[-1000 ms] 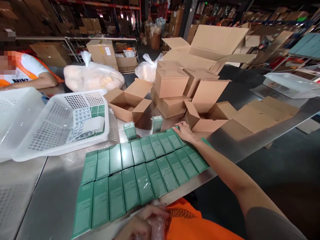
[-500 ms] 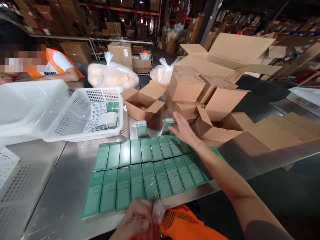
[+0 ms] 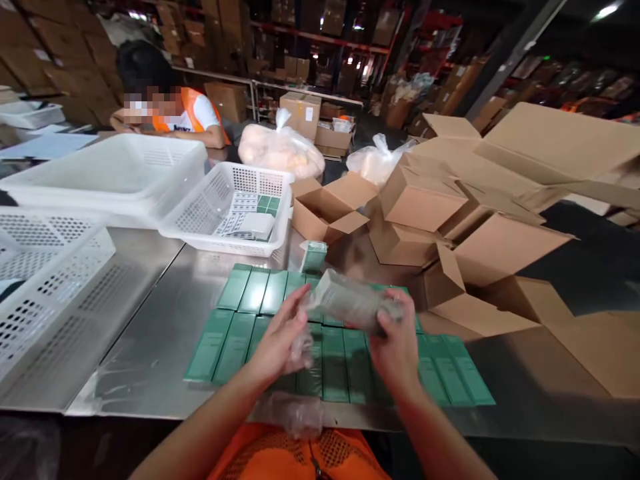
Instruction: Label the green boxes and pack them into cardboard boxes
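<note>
In my right hand is a slim box in clear wrap, raised above the table and blurred by motion. My left hand meets its left end, and crumpled clear plastic film is caught in those fingers. Below them lie two rows of flat green boxes, side by side; my hands hide part of them. Just behind the rows stands one wrapped green box on end. More crumpled plastic lies at the table edge by my orange vest.
A white perforated basket holds green and white boxes. Other white tubs stand left. Open cardboard boxes crowd the right and back of the metal table. Filled plastic bags sit behind; a person in an orange vest is at left.
My right hand has picked up one of the two standing boxes and brought it nearer. My left hand has risen from the table edge to meet it. The view has swung left.
</note>
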`<state>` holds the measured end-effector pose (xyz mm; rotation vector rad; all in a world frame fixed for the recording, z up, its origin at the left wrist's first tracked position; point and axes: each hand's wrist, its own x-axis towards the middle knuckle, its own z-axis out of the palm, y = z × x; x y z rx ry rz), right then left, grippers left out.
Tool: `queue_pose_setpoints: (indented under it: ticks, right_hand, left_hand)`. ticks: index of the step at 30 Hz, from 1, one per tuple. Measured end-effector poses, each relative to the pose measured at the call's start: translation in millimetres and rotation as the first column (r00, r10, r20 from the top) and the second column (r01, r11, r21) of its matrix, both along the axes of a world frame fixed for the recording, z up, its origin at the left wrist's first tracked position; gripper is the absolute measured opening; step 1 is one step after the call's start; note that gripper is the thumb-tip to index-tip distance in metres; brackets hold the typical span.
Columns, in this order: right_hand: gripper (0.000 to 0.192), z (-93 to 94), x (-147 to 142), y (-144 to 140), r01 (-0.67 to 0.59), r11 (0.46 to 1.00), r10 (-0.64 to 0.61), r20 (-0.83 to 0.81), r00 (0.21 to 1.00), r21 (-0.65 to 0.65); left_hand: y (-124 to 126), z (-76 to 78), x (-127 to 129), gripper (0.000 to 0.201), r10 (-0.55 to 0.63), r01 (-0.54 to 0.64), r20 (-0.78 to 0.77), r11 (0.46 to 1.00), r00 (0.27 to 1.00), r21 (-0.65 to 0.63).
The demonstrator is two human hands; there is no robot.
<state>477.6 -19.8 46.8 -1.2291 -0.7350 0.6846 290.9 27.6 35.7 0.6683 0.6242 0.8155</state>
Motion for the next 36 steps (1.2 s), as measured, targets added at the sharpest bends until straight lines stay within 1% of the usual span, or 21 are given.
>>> queue_pose_setpoints:
  ticks: [3,5,7,10,12,15,18,20,21,22,23,24,25,26,27,28,29,30,32,34,36]
  right_hand:
    - [0.049,-18.1,-35.7,-25.3,-0.066,0.998,0.068,-0.123,0.990,0.020]
    - [0.051,-27.2,-44.1,-30.0,-0.102,0.993,0.110,-0.180,0.977,0.052]
    - [0.048,-32.7,-44.5,-30.0,-0.065,0.994,0.083,-0.221,0.972,0.085]
    - [0.038,-34.9,-45.6,-31.5,0.020,0.989,0.017,-0.248,0.969,0.146]
    - [0.035,-34.6,-51.8,-34.9,-0.012,0.984,0.059,-0.258,0.964,0.180]
    - [0.035,-36.6,-63.0,-40.0,-0.098,0.981,0.142,-0.268,0.953,0.169]
    - [0.037,-42.4,-62.4,-42.7,-0.118,0.986,0.138,-0.182,0.973,0.115]
    - [0.043,-42.4,-51.8,-43.3,-0.095,0.992,0.094,0.011,0.995,0.079]
    - [0.049,-39.2,-43.9,-43.5,-0.054,0.995,0.041,0.148,0.988,0.084]
    - [0.057,-33.3,-35.0,-43.6,-0.017,0.994,-0.016,0.303,0.953,0.107]
    - [0.064,-24.7,-25.6,-43.7,-0.001,0.990,-0.068,0.467,0.882,0.144]
    - [0.068,-14.0,-16.4,-43.7,-0.013,0.982,-0.107,0.618,0.779,0.187]
    - [0.065,-1.9,-7.9,-43.6,-0.079,0.977,-0.102,0.753,0.650,0.200]
    - [0.056,10.5,-0.6,-43.1,-0.174,0.966,-0.076,0.856,0.512,0.190]
    - [0.042,22.0,5.5,-42.3,-0.269,0.949,-0.042,0.915,0.401,0.161]
    - [0.032,31.7,10.3,-41.1,-0.354,0.926,-0.009,0.946,0.324,0.129]
    - [0.028,39.2,13.9,-39.8,-0.425,0.899,0.025,0.956,0.291,0.106]
    - [0.027,44.0,16.7,-38.4,-0.485,0.869,0.060,0.955,0.291,0.093]
    - [0.025,46.8,20.5,-36.7,-0.574,0.810,0.107,0.935,0.338,0.115]
    - [0.018,43.8,23.0,-36.9,-0.594,0.783,0.089,0.912,0.401,0.185]
    - [0.013,39.0,23.5,-38.2,-0.540,0.804,-0.012,0.915,0.404,0.249]
  left_hand:
    - [1.6,7.9,25.3,0.056,0.136,-0.144,0.171,0.989,0.976,0.039]
    - [-1.7,8.9,34.9,0.052,0.150,-0.170,0.192,0.981,0.970,0.096]
    - [-6.4,7.0,38.6,0.051,0.122,-0.150,0.174,0.976,0.977,0.155]
    - [-13.8,3.5,38.8,0.063,0.096,-0.127,0.152,0.968,0.984,0.215]
    - [-18.6,3.4,39.1,0.067,0.127,-0.150,0.116,0.966,0.985,0.209]
    - [-25.0,6.1,40.2,0.063,0.210,-0.207,0.000,0.961,0.978,0.186]
    - [-27.8,9.0,37.7,0.064,0.236,-0.211,-0.082,0.948,0.968,0.237]
    - [-26.1,10.8,31.9,0.059,0.229,-0.179,-0.132,0.933,0.964,0.313]
    - [-24.3,11.9,27.9,0.054,0.229,-0.147,-0.173,0.910,0.958,0.388]
    - [-22.0,13.2,23.6,0.048,0.238,-0.099,-0.226,0.863,0.945,0.495]
    - [-19.4,14.5,19.4,0.041,0.259,-0.032,-0.283,0.787,0.923,0.616]
    - [-17.0,15.7,15.7,0.034,0.290,0.047,-0.332,0.687,0.898,0.725]
    - [-14.7,16.9,12.7,0.029,0.327,0.120,-0.364,0.579,0.872,0.806]
    - [-12.9,17.9,10.6,0.027,0.353,0.185,-0.386,0.487,0.852,0.854]
    - [-11.7,18.7,9.3,0.027,0.369,0.233,-0.401,0.422,0.839,0.876]
    - [-10.8,19.6,8.5,0.027,0.376,0.261,-0.409,0.385,0.831,0.885]
    - [-10.4,20.4,7.9,0.027,0.373,0.281,-0.417,0.367,0.829,0.887]
    - [-10.1,21.3,7.3,0.026,0.363,0.296,-0.425,0.359,0.829,0.885]
    - [-9.9,22.9,5.3,0.023,0.317,0.328,-0.451,0.371,0.834,0.869]
    - [-9.9,22.8,2.2,0.022,0.240,0.352,-0.475,0.416,0.847,0.839]
    - [-10.5,19.4,0.2,0.025,0.164,0.352,-0.482,0.492,0.861,0.796]
